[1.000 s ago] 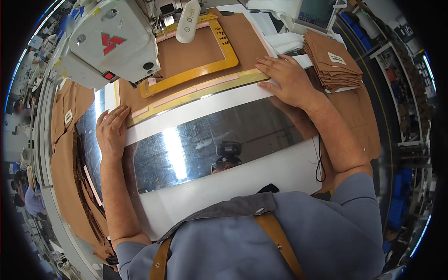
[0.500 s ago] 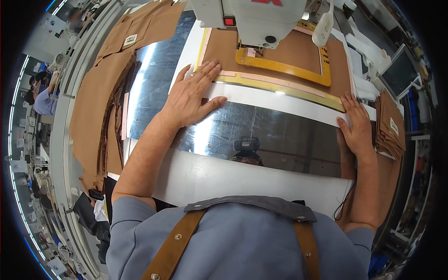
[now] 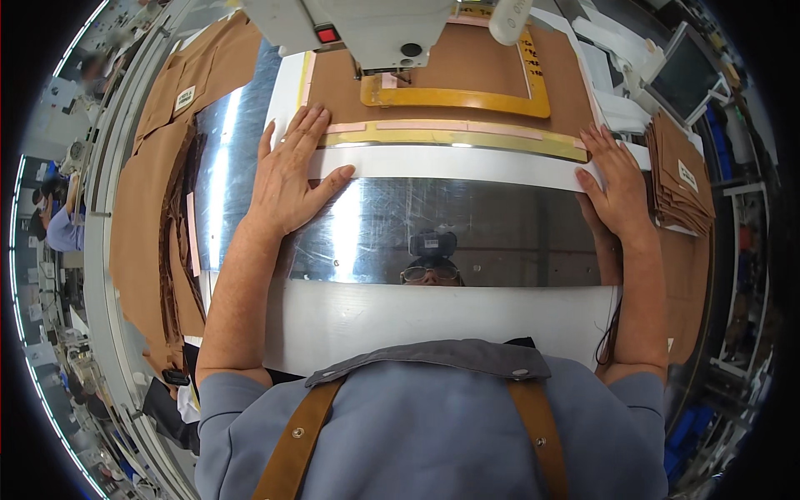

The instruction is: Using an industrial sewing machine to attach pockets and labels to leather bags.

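My left hand [image 3: 292,177] lies flat with fingers spread at the near left corner of a white template sheet [image 3: 433,165]. Its fingertips reach a yellow strip [image 3: 450,140] edged with pink pieces. At the strip's right end rests my right hand [image 3: 618,185], fingers stretched out and thumb apart. Neither hand grips anything. Beyond the strip, brown fabric [image 3: 333,79] lies flat under a yellow clamp frame [image 3: 458,98]. The head of a sewing machine [image 3: 375,33] hangs over the fabric and hides part of it.
A shiny metal plate [image 3: 500,225] spans the table before me. Brown fabric pieces [image 3: 146,225] are heaped at the left; a brown labelled stack [image 3: 679,175] sits at the right. Behind that stands a screen [image 3: 685,73]. A person [image 3: 65,227] works far left.
The view has turned and shifted, so the machine and template appear farther left and up. Both hands keep their places at the template's near edge, still flat.
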{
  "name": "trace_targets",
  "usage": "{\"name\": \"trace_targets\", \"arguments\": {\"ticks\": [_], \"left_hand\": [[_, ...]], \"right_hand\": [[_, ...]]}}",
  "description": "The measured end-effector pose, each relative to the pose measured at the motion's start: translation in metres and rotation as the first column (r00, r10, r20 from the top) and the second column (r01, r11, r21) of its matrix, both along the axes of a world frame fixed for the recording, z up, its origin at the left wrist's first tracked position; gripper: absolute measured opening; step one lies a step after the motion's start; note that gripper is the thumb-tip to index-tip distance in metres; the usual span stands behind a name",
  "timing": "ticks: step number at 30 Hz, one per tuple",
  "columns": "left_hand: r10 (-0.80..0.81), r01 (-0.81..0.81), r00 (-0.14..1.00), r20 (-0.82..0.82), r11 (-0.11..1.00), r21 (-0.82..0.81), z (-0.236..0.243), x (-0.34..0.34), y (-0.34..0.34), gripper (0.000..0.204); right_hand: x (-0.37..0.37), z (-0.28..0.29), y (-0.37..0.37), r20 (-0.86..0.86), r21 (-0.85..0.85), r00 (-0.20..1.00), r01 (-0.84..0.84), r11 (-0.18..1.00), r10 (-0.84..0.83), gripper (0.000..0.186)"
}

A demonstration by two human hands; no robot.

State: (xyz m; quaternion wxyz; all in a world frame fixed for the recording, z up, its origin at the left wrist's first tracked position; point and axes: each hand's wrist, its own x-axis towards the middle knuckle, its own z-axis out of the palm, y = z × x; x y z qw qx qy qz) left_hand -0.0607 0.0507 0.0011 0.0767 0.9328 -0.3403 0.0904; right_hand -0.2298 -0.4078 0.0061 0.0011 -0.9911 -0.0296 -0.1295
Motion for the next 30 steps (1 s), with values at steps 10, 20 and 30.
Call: {"name": "trace_targets", "arguments": {"ticks": [10, 20, 30], "left_hand": [[-0.016, 0.016, 1.000, 0.005, 0.999, -0.041, 0.001, 0.001, -0.001, 0.081], [-0.004, 0.005, 1.000, 0.012, 1.000, -0.023, 0.002, 0.001, -0.002, 0.077], [0.032, -0.032, 0.999, 0.030, 0.999, -0.031, 0.003, 0.002, -0.003, 0.074]], "right_hand": [[-0.005, 0.005, 0.002, 0.109, -0.046, 0.994, -0.011, 0.999, 0.016, 0.052], [-0.003, -0.002, 0.001, 0.060, 0.110, 0.998, -0.011, 0.994, 0.005, 0.060], [-0.003, 0.001, -0.001, 0.060, 0.103, 0.997, -0.063, 0.993, 0.057, 0.054]]}}
